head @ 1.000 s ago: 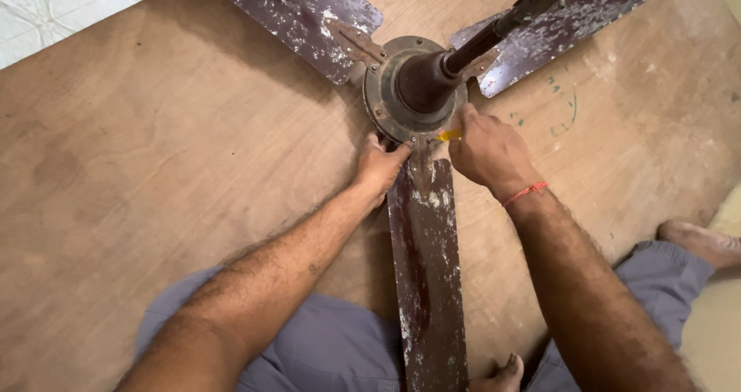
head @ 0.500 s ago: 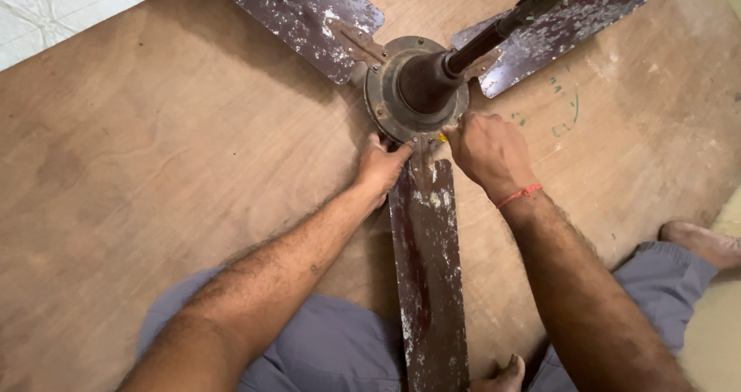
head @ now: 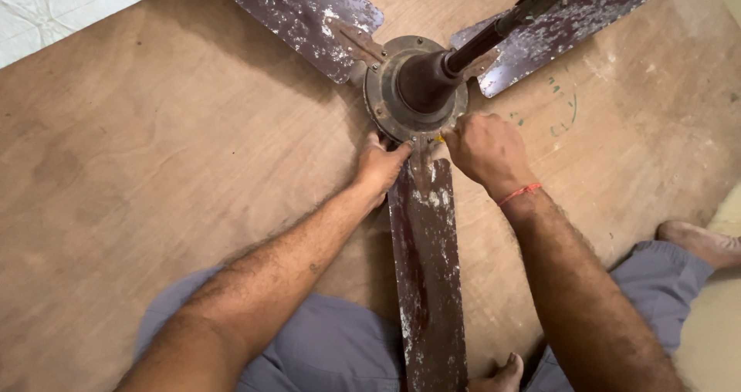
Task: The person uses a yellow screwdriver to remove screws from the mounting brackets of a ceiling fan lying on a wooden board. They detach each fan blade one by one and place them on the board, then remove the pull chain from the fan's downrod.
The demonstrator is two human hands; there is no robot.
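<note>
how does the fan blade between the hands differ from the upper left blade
The near blade runs straight toward the person, between the left hand and right hand; the upper-left blade points away and no hand is near it. The near blade shows almost full length, while the upper-left blade is cut off by the frame's top edge. Both are dark brown with flaking, whitish patches, join the round motor hub, and lie on the wooden board.
</note>
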